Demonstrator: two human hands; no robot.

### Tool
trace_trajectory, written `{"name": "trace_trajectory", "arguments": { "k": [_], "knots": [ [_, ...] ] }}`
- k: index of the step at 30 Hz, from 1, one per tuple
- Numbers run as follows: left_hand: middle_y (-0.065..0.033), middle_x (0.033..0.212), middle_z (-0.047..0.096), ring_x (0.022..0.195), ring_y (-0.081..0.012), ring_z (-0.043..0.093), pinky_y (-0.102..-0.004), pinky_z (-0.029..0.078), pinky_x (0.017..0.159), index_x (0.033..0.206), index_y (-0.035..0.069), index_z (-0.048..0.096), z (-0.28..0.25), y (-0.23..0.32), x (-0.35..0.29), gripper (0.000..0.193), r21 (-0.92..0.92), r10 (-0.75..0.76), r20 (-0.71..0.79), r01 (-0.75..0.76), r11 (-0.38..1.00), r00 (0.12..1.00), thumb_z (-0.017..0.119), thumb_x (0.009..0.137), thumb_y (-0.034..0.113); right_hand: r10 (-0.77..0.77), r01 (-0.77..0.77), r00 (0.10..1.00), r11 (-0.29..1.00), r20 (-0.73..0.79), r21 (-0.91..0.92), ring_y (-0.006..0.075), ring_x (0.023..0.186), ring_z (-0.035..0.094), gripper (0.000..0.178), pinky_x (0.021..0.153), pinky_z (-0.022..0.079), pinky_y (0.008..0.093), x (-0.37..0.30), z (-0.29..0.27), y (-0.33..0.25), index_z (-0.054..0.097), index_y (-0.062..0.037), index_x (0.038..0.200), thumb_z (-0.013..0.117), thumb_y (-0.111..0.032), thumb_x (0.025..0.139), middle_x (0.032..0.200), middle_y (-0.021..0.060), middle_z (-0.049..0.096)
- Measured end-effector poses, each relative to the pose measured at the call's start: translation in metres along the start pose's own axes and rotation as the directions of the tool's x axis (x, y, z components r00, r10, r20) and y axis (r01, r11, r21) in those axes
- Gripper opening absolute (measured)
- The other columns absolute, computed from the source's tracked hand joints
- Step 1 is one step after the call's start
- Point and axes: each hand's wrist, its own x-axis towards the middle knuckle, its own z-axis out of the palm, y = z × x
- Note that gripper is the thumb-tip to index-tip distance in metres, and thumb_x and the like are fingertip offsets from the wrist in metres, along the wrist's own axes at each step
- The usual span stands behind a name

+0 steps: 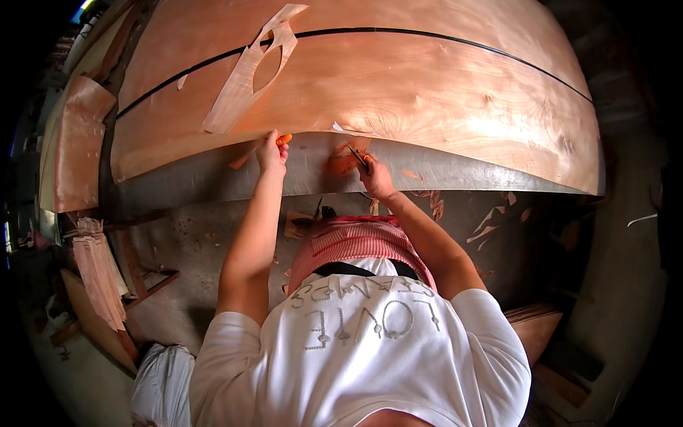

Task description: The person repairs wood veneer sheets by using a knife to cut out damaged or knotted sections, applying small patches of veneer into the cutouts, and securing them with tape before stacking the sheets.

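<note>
My left hand is at the near edge of a wide wood veneer sheet. Its fingers are closed around a small orange object whose kind I cannot make out. To the right, my right hand grips a slim dark tool, its tip pointing up and left toward the veneer edge. The sheet lies on a grey metal-topped table, its near edge curving away from the table's rim. A small white scrap rests at that edge, just beyond my right hand.
An offcut of veneer with holes lies on the sheet, near a long black strip. Veneer pieces hang at the left, above stacked strips. Thin shavings litter the floor. More sheets are stacked at lower right.
</note>
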Motion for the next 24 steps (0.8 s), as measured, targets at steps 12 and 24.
{"name": "trace_trajectory", "arguments": {
  "k": [12,24],
  "knots": [
    [-0.0024,0.071,0.061,0.050,-0.0063,0.049,-0.0171,0.036,0.042,0.086,0.012,0.054,-0.036,-0.036,0.012,0.015,0.046,-0.029,-0.028,0.030,0.998,0.999,0.056,0.084,0.026,-0.011,0.064,0.965,0.979,0.262,-0.194,0.0291,0.074,0.061,0.033,0.067,0.046,0.0354,-0.052,-0.017,0.019,0.056,0.0006,0.098,0.058,-0.028,0.081,0.076,0.0193,0.061],
    [-0.0053,0.084,0.060,0.073,-0.0159,0.062,-0.0240,0.049,0.062,0.095,0.007,0.054,-0.067,-0.081,0.030,0.021,-0.003,-0.219,-0.090,0.219,0.976,0.972,0.060,0.084,0.025,0.158,-0.129,0.974,0.975,0.162,-0.180,0.0388,0.074,0.057,0.024,0.063,0.045,0.0403,-0.081,-0.051,0.023,0.054,-0.0017,0.085,0.057,-0.025,0.080,0.074,0.0217,0.058]
  ]
}}
